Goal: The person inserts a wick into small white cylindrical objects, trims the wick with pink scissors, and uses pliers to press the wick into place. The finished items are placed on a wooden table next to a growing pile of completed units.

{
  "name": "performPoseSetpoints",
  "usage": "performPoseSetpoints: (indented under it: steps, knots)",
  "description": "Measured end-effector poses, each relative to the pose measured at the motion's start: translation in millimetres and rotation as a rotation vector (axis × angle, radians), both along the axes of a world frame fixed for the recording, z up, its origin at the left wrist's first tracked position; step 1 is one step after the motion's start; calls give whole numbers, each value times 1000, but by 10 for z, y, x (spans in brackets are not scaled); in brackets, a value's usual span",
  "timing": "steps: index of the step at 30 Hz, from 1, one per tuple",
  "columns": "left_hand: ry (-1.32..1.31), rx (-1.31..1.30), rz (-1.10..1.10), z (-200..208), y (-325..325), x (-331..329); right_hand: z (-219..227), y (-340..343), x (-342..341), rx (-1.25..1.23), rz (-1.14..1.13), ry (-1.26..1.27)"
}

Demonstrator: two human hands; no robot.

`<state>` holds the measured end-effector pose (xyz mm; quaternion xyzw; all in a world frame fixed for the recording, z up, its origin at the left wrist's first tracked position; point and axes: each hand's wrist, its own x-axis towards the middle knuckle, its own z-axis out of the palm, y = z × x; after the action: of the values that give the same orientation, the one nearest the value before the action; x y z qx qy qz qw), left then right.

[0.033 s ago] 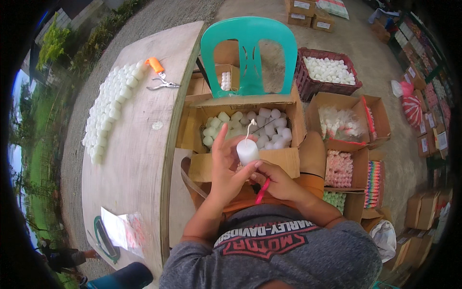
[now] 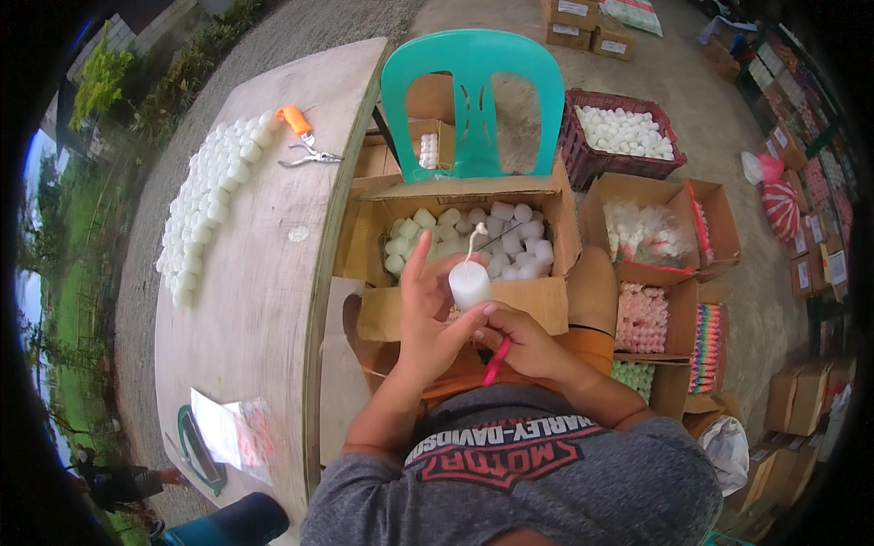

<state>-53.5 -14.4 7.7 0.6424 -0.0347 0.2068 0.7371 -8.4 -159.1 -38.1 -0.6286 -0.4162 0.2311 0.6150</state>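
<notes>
A white pillar candle with a long, knotted wick stands up between my hands. My left hand is closed around its side, the thumb across the lower edge and the index finger stretched upward. At the base of the candle, my right hand is curled with its thumb by the left thumb. A narrow pink strip sticks out from the right fist toward my body; its other end is hidden. Below the candle, an open cardboard box holds many loose white candles, with a thin dark rod lying among them.
On the table at left are rows of white candles, orange-handled pliers, and a plastic packet. A teal chair stands ahead. At right are a maroon crate and several boxes, including a cardboard box of bagged goods.
</notes>
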Motion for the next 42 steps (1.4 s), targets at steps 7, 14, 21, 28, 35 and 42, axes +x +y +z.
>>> performPoseSetpoints:
  steps: [7, 14, 21, 28, 35, 42]
  knots:
    - [-41, 60, -24, 15, -31, -53, 58, 3, -136, 73, -22, 511]
    - [-126, 162, -45, 53, -45, -100, -133, -22, -172, 50, 55, 457]
    - [-316, 257, -31, -5, 29, -78, -45, -28, -172, -76, 42, 287]
    - [-278, 308, 50, 66, 47, -95, 15, -27, -143, -111, 54, 326]
    - [-293, 253, 227, -41, 103, -71, 60, -61, -114, -130, 46, 313]
    - [-340, -38, 227, 5, 52, -17, 122, -130, -88, -122, 1, 454]
